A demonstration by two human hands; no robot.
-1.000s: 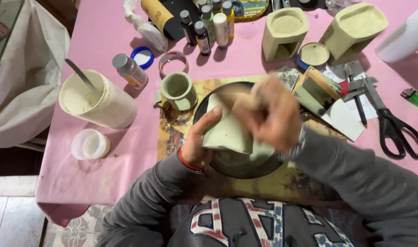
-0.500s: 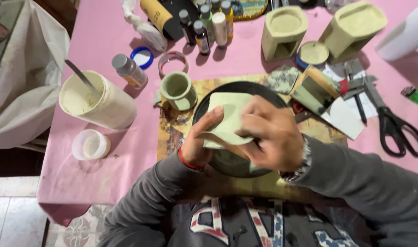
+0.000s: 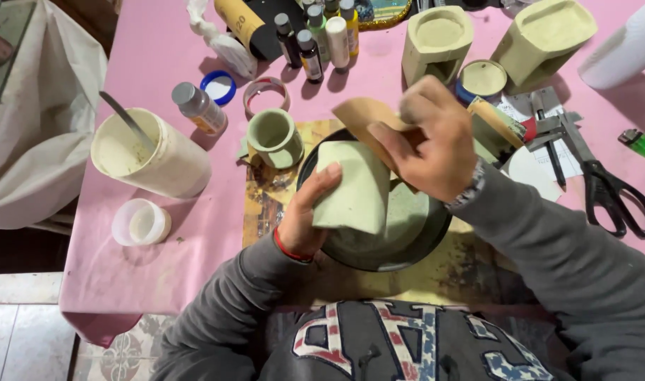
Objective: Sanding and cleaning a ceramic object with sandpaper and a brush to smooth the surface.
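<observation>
My left hand [image 3: 305, 219] grips a pale green block-shaped cast piece [image 3: 354, 187] and holds it tilted over a dark round bowl [image 3: 400, 243]. My right hand [image 3: 428, 141] pinches a brown sheet of sandpaper [image 3: 361, 116] just above the block's top end. The sheet's lower part is hidden behind the hand. A small green cup [image 3: 274, 137] stands to the left of the bowl.
A white tub with a stirrer [image 3: 149, 155], a small clear lid [image 3: 140, 222], several little paint bottles [image 3: 315, 35], two pale cast holders [image 3: 435, 42], black scissors [image 3: 604, 187], a green lighter [image 3: 643, 144] and a white roll [image 3: 625, 46] lie around on the pink tablecloth [image 3: 125, 275].
My right hand has lifted off the block's face and moved up and away with the sandpaper. The left hand keeps holding the block over the bowl, now more exposed.
</observation>
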